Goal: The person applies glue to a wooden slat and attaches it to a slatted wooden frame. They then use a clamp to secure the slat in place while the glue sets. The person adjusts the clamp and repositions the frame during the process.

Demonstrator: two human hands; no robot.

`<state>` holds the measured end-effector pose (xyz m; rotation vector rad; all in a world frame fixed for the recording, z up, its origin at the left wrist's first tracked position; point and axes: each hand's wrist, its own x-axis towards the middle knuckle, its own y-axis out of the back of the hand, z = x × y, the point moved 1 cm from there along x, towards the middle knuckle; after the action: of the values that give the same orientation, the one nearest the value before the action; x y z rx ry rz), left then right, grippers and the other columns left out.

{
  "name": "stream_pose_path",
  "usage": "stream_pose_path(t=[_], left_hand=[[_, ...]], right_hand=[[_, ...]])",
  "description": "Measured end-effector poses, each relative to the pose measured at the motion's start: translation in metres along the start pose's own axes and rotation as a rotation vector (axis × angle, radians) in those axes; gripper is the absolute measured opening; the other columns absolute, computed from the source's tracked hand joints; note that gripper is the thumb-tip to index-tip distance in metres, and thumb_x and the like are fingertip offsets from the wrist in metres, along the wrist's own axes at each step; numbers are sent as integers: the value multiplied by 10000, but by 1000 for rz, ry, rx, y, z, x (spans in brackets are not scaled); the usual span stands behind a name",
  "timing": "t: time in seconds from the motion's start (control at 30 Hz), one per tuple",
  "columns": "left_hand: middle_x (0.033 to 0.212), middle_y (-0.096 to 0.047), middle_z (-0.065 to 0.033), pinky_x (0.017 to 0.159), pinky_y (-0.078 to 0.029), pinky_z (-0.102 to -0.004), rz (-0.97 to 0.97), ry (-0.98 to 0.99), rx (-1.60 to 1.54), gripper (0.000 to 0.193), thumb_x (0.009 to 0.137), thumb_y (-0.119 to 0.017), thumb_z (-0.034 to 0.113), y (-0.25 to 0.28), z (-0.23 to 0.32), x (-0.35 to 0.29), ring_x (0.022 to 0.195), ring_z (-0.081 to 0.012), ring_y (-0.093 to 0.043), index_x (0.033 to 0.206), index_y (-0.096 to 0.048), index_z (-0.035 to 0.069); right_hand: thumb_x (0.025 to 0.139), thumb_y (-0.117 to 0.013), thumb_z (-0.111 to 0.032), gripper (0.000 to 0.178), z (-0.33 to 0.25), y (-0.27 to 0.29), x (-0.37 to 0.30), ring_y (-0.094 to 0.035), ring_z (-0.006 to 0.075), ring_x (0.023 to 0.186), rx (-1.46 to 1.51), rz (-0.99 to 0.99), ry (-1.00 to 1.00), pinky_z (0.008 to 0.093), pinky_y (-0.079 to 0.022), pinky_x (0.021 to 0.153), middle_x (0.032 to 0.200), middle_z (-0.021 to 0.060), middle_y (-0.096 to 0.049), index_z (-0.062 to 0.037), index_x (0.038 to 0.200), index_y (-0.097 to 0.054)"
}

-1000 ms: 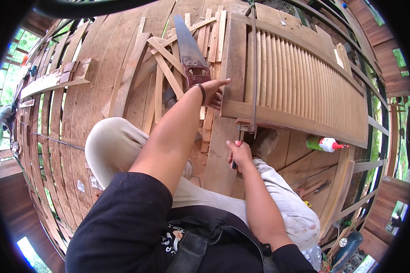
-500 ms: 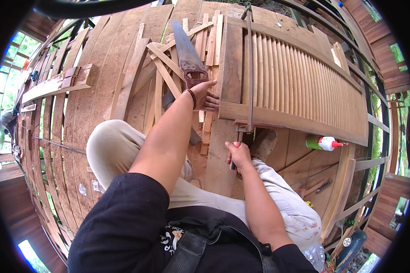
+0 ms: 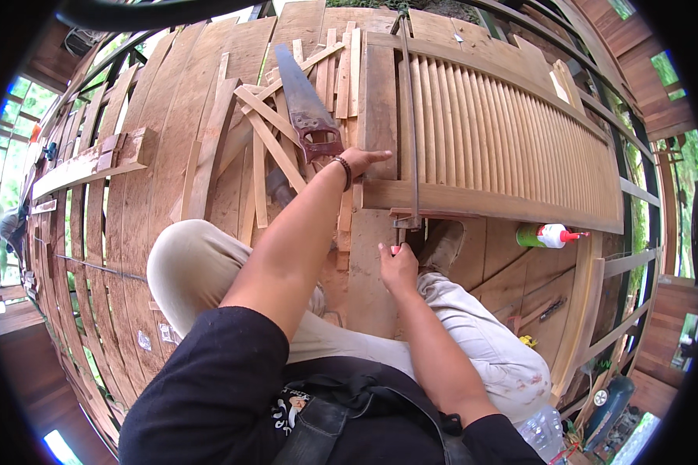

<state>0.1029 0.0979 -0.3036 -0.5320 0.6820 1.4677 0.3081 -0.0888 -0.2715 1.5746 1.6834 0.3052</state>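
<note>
A slatted wooden panel [image 3: 504, 132] lies in front of me, with a metal bar clamp [image 3: 413, 124] stretched across it near its left end. My left hand [image 3: 357, 164] is at the panel's near left corner. One of its digits stretches over the dark end board [image 3: 378, 108], while the other fingers are mostly hidden at the edge. Below the clamp's near jaw, my right hand [image 3: 399, 270] is closed around the clamp handle; a bit of red shows above the fist. A handsaw [image 3: 306, 108] with a dark red handle rests on wood strips beside my left hand.
Loose wood strips [image 3: 275, 151] lie to the left of the panel. A glue bottle [image 3: 549, 235] with a red tip lies by the panel's near right side. Further left, a pale plank [image 3: 93, 163] rests on the slatted floor, which has gaps. A clear plastic container [image 3: 541, 434] sits near my right knee.
My left hand has moved right, from beside the panel's edge onto its corner. My right hand has turned and risen slightly on the clamp handle. The view has shifted a little.
</note>
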Motion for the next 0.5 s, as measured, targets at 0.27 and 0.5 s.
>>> stream_pose_path(t=[0.27, 0.5], left_hand=[[1115, -710, -241, 840, -551, -370, 151, -70, 243, 837, 742, -844, 564, -20, 21, -33, 1005, -294, -704, 1176, -666, -129], [1140, -703, -248, 871, -550, -376, 192, -38, 277, 853, 744, -836, 576, -25, 31, -49, 1032, -302, -703, 1177, -659, -137]], right_hand=[[907, -698, -327, 403, 17, -6, 9, -680, 440, 874, 62, -68, -53, 469, -524, 767, 891, 280, -683, 67, 918, -615], [907, -693, -329, 394, 13, -4, 6, -680, 448, 933, 40, -49, -50, 478, -526, 816, 918, 271, -696, 58, 933, -624]])
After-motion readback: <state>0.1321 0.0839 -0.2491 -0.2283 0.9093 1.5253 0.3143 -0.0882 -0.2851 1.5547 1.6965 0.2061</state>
